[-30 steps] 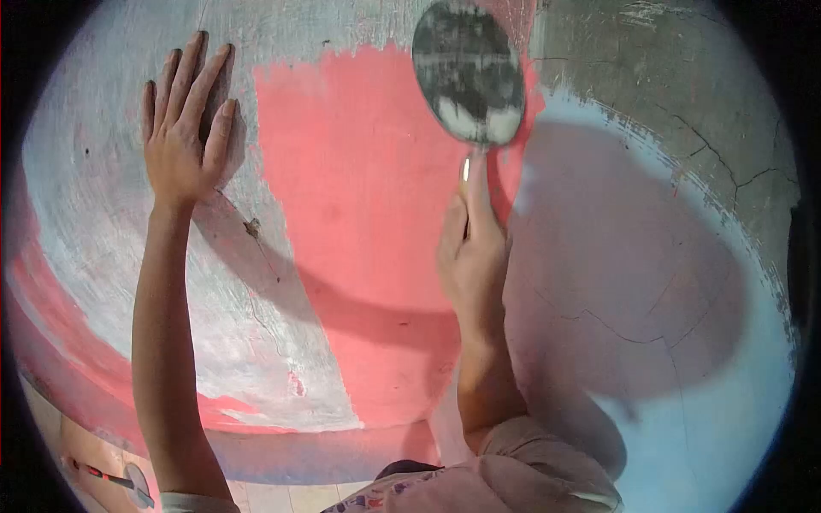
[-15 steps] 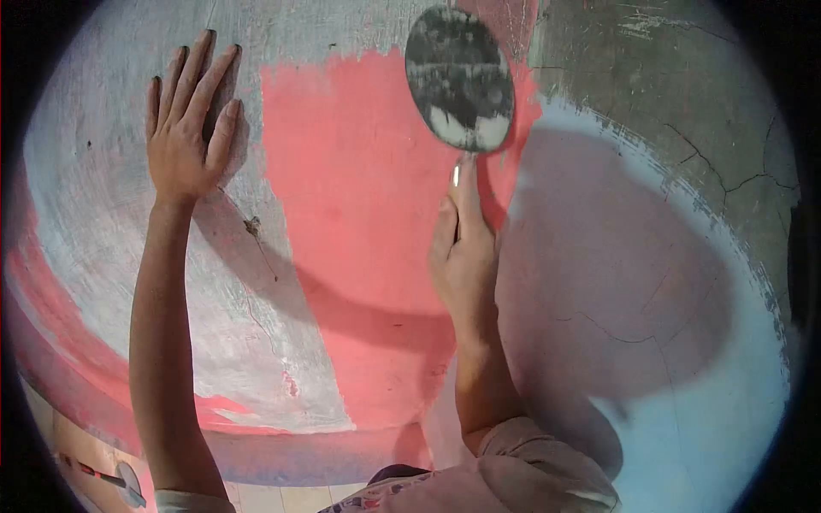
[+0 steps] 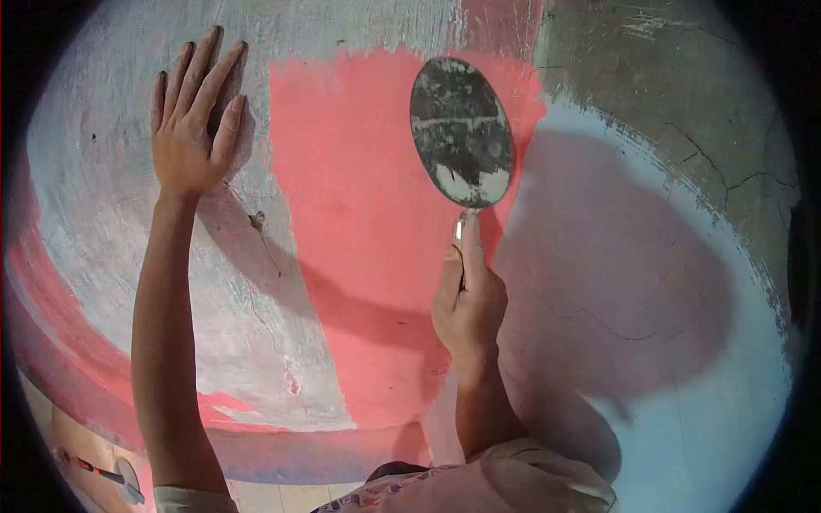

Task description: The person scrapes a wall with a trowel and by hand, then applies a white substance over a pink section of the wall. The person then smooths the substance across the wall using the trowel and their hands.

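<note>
Left hand [image 3: 190,141] spread on wall [image 3: 94,197] at ten o'clock, right hand [image 3: 470,312] clasping trowel [image 3: 462,141] at one o'clock, pink paint [image 3: 355,188] behind

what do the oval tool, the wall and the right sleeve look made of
Oval tool: probably metal, dull and dark with whitish smears, and a bright glint near its handle.
Wall: perhaps plaster or cement, mostly matte paint, judging by ragged paint edges and fine cracks.
Right sleeve: seemingly soft, matte fabric, since it gathers in folds.
</note>
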A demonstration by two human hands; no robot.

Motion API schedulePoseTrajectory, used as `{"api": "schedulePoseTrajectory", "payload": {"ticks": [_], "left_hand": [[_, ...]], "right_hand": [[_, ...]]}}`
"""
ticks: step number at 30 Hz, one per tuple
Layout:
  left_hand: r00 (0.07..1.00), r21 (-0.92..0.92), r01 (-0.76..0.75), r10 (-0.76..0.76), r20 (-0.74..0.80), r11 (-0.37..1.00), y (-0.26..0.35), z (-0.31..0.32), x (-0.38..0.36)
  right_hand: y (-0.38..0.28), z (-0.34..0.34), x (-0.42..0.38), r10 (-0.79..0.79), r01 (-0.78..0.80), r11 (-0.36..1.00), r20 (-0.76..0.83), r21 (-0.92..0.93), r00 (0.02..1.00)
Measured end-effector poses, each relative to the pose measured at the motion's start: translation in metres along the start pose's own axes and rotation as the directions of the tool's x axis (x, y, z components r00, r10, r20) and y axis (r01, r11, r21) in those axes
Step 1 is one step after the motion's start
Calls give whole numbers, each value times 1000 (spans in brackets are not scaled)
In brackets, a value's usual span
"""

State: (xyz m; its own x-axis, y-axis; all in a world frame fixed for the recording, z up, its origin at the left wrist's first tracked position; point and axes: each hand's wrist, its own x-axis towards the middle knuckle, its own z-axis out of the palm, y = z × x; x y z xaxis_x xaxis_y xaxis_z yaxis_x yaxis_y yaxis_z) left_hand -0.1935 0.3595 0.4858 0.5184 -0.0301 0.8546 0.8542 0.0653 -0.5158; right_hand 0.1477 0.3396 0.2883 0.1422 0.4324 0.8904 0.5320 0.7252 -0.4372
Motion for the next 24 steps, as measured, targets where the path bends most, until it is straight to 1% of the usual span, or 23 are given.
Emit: {"api": "schedulePoseTrajectory", "payload": {"ticks": [1, 3, 4, 7, 8, 11, 13, 16, 19, 20, 22, 23, 24], "left_hand": [[1000, 9, 0, 0, -6, 1000, -2, 0, 3], [1000, 6, 5, -5, 12, 1000, 2, 0, 0], [1000, 16, 13, -13, 9, 1000, 2, 0, -1], [1000, 2, 19, -19, 15, 1000, 4, -2, 1], [999, 20, 28, -29, 29, 999, 4, -2, 0], [998, 29, 37, -38, 45, 999, 5, -4, -1], [1000, 7, 31, -31, 0, 999, 2, 0, 0], [999, -8, 40, -40, -2, 999, 7, -4, -1], [999, -12, 37, -37, -12, 999, 7, -2, 0], [999, -22, 33, -34, -17, 999, 7, -2, -1], [999, -32, 30, -31, -31, 999, 6, -2, -1], [999, -33, 33, -34, -38, 999, 7, -1, -2], [998, -34, 35, -37, -44, 999, 7, -1, -2]], "right_hand": [[5, 2, 0, -47, 46, 998, -36, -31, 998], [-12, -15, 35, 105, -96, 989, 78, -116, 991], [-12, -12, 54, 42, -41, 992, 7, -120, 999], [-17, -12, 76, 131, -110, 970, 86, -215, 988], [-8, -8, 62, 48, -45, 995, 32, -84, 998], [-3, -2, 4, 87, -88, 996, 38, 19, 995], [2, 2, 4, 57, -58, 998, 16, 25, 998], [-12, -5, 50, 58, -57, 998, 47, -22, 997], [-12, 2, 56, 77, -77, 997, 29, 13, 997], [-9, 1, 42, 107, -108, 994, 49, 10, 993], [2, 9, 1, 65, -64, 990, -8, 126, 998], [-3, 10, -2, 42, -34, 982, -39, 183, 998], [-5, 4, 1, 69, -70, 986, 13, 150, 998]]}}
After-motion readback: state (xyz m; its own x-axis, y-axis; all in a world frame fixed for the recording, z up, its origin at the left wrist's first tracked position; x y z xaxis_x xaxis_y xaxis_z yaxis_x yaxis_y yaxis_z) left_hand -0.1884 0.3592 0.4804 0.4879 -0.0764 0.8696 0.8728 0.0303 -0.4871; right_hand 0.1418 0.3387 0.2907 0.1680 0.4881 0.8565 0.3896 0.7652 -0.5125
